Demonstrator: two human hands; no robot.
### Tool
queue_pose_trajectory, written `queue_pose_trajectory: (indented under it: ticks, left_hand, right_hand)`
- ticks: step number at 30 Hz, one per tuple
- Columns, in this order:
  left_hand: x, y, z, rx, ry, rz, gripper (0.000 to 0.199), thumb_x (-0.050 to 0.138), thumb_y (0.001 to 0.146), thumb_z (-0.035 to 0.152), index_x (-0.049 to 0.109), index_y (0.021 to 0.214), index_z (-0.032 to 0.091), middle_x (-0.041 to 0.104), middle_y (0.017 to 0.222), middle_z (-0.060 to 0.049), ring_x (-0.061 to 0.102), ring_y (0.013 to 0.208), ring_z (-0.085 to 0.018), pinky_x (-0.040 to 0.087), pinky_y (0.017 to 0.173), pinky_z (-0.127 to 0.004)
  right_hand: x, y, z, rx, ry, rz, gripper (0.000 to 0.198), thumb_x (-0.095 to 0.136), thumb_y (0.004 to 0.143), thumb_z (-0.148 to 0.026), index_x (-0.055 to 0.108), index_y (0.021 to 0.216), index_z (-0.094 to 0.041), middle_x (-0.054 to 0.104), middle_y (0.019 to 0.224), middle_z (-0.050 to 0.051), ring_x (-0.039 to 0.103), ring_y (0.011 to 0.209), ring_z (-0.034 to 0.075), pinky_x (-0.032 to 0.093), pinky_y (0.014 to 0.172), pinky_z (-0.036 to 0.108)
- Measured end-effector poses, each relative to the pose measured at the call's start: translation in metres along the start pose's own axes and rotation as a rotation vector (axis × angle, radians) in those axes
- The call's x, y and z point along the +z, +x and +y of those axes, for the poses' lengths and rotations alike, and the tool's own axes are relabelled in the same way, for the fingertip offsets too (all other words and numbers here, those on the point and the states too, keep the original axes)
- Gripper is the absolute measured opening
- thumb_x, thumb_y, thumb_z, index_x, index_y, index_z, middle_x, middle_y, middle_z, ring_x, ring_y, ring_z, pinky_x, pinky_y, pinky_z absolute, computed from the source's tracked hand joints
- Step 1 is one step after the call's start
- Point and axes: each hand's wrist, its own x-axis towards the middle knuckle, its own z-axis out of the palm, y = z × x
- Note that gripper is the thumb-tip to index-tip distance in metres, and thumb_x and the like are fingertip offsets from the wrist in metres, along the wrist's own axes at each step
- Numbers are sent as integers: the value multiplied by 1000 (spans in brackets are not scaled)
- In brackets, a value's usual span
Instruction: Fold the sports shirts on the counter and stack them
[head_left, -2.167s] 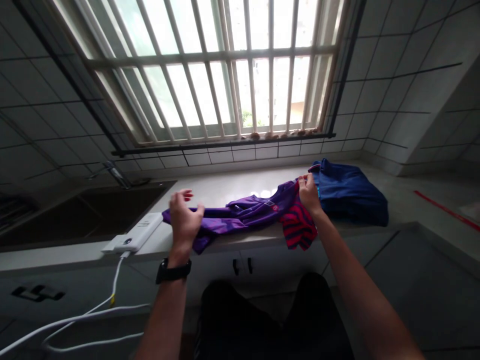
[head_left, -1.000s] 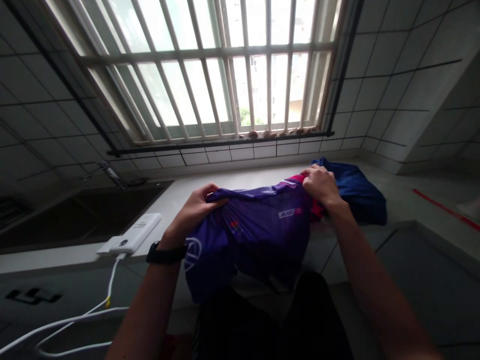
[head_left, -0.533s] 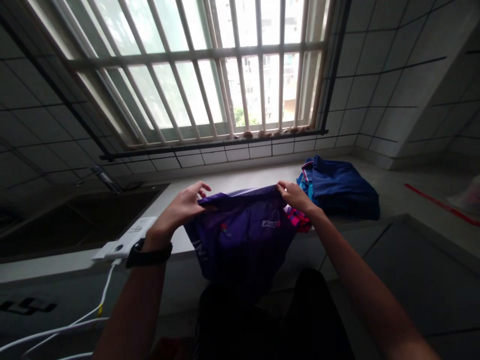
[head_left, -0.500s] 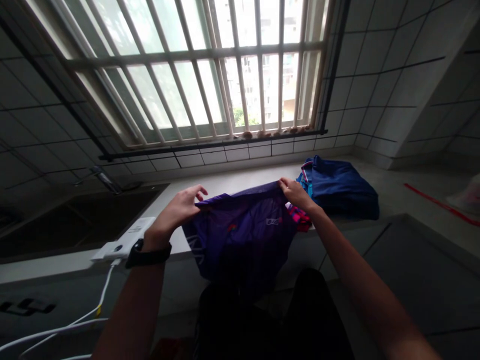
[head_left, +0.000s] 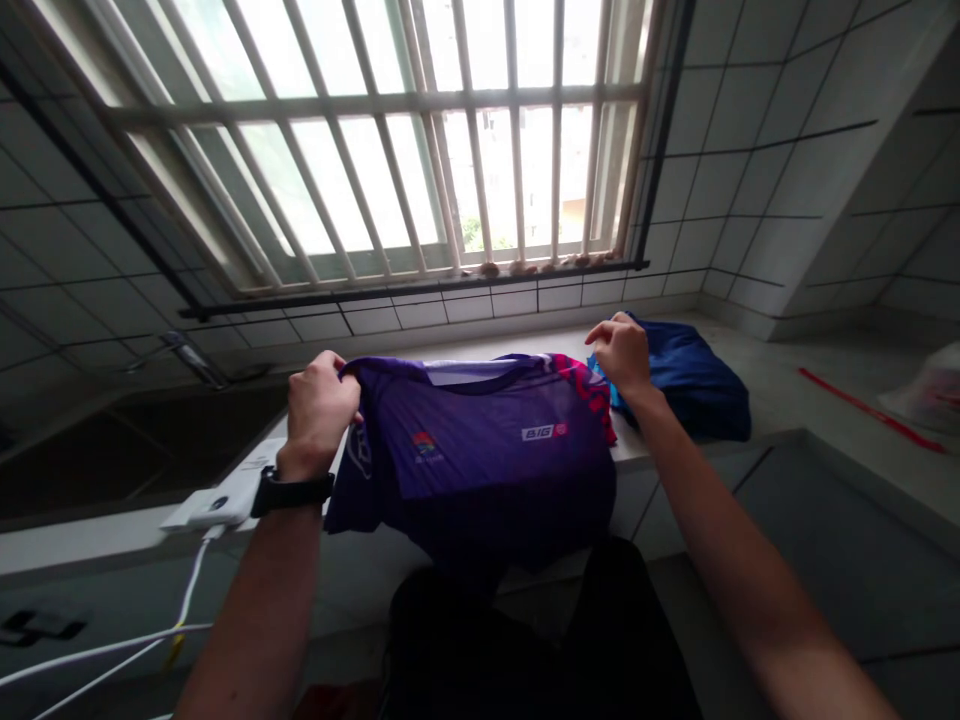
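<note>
A purple jersey (head_left: 465, 450) with a pink-patterned sleeve and printed logos lies spread along the counter, its lower part hanging over the front edge. My left hand (head_left: 322, 405), with a black watch on the wrist, is closed on its left shoulder, thumb and fingers pinching the cloth. My right hand (head_left: 619, 355) hovers just beyond the pink sleeve, fingers curled, with no cloth visible in them. Behind it and to the right sits a pile of dark blue clothing (head_left: 694, 380), with a lighter blue bit showing beside my wrist.
A dark sink (head_left: 135, 440) with a faucet (head_left: 191, 360) lies left. Near it, a white power strip (head_left: 225, 500) with cables sits at the counter edge. A red strip (head_left: 870, 408) and a clear plastic bag (head_left: 930, 385) are on the right. A barred window stands behind.
The jersey has spread out wider, its front now showing flat with the pink sleeve exposed. My left hand has moved left with its shoulder. My right hand has let go and shifted right.
</note>
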Motion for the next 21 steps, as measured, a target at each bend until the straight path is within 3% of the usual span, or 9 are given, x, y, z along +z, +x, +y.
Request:
queue_pose_trajectory:
  ticks: [2,4,7,9,12,14,17,19,21]
  left_hand:
    - [4,2,3,-12,-66,-44,17,54,87,20,61,102,22,54,44,4,66,48,-25,53,63,-34]
    - [15,5,4,-14,-167,-92,16,56,84,21,60,100,23,60,50,3,65,45,-23,51,57,-32]
    - [36,13,-2,-16,-304,-152,12,60,76,23,59,88,24,65,59,1,66,47,-22,50,52,-31]
    - [46,19,-11,-30,-348,-196,8,61,72,26,59,80,24,65,61,1,68,51,-23,50,50,-30]
    - [50,28,-26,-53,-316,-243,6,62,68,28,59,70,23,65,61,-1,70,59,-24,52,52,-30]
    - [47,34,-35,-40,-221,-191,6,62,68,28,60,68,23,68,65,-3,72,67,-26,55,58,-31]
    - [47,41,-40,37,-59,-45,9,61,73,30,65,75,22,76,83,-8,75,90,-29,58,79,-34]
    - [56,41,-41,121,-19,-85,22,62,75,31,70,93,21,78,106,-12,74,108,-30,56,94,-36]
    - [75,36,-44,210,-16,-223,44,68,72,31,68,114,17,72,129,-18,66,127,-33,51,105,-37]
  right_hand:
    - [10,-5,2,17,-35,18,27,52,91,-12,79,95,-16,72,105,13,69,98,24,50,98,38]
    - [27,-16,0,-42,-24,-212,31,64,89,-18,75,118,-15,71,121,14,69,108,25,51,102,37]
    - [59,-41,-7,-117,-63,-546,62,79,84,-29,62,142,-17,62,147,16,61,132,27,48,110,35]
    - [76,-54,-11,-82,-130,-638,56,77,87,-34,63,139,-19,62,148,17,61,133,29,50,107,35]
    - [90,-59,-14,-2,-188,-717,24,67,94,-32,74,115,-21,76,120,14,73,108,30,56,90,36]
    - [91,-54,-14,21,-231,-679,19,59,95,-21,76,103,-22,78,108,13,74,99,30,56,85,36]
    - [86,-44,-15,74,-352,-444,36,44,97,-9,74,115,-20,74,119,19,72,106,31,54,89,39]
    - [82,-41,-18,112,-427,-326,46,40,96,-6,68,131,-16,68,131,24,68,116,33,54,96,43]
    - [81,-44,-24,105,-461,-314,52,42,93,-5,62,140,-13,62,140,27,63,124,37,52,102,48]
